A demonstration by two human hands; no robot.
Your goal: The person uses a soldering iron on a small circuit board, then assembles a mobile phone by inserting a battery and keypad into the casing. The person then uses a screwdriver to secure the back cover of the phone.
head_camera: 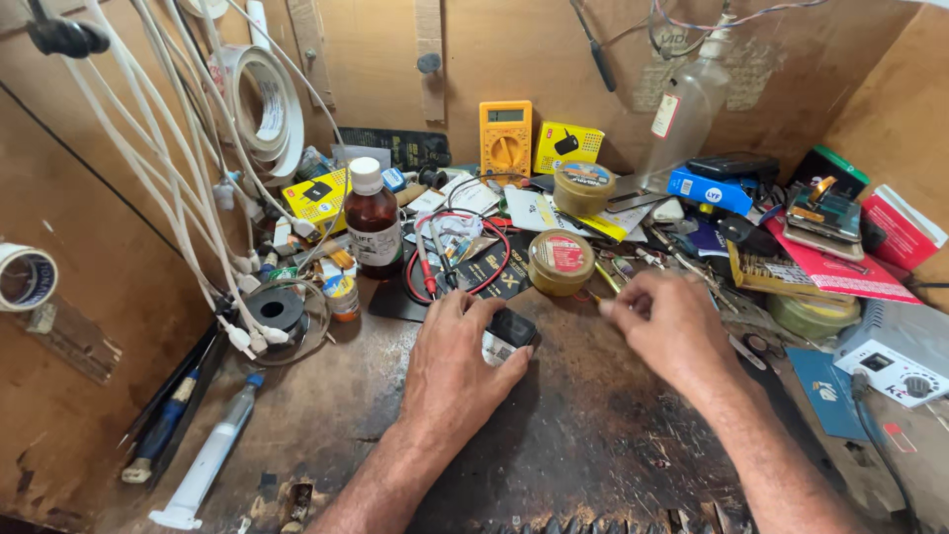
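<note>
The left hand [457,361] is pressing down on a small black device [511,331], fingers curled over its near edge and thumb alongside, pinning it to the dark, scuffed worktop [583,435]. The right hand [664,326] is hovering just right of the device, its fingertips pinched together; whether something tiny is held between them cannot be told.

The device is looking smooth and glossy, so it may slide under the left hand if the pressure comes off-centre. Just behind the device, red and black probe leads [432,265] are looping across a dark card, and a stray wrist could be snagging them. A brown glass bottle [373,220] with a white cap is standing upright behind and left of the device, tall and narrow, easy to tip. A round, shallow tin [560,261] with a red label is sitting just behind the device, close to the right hand's reach. A white plastic syringe [210,460] is lying well left of the device.
</note>
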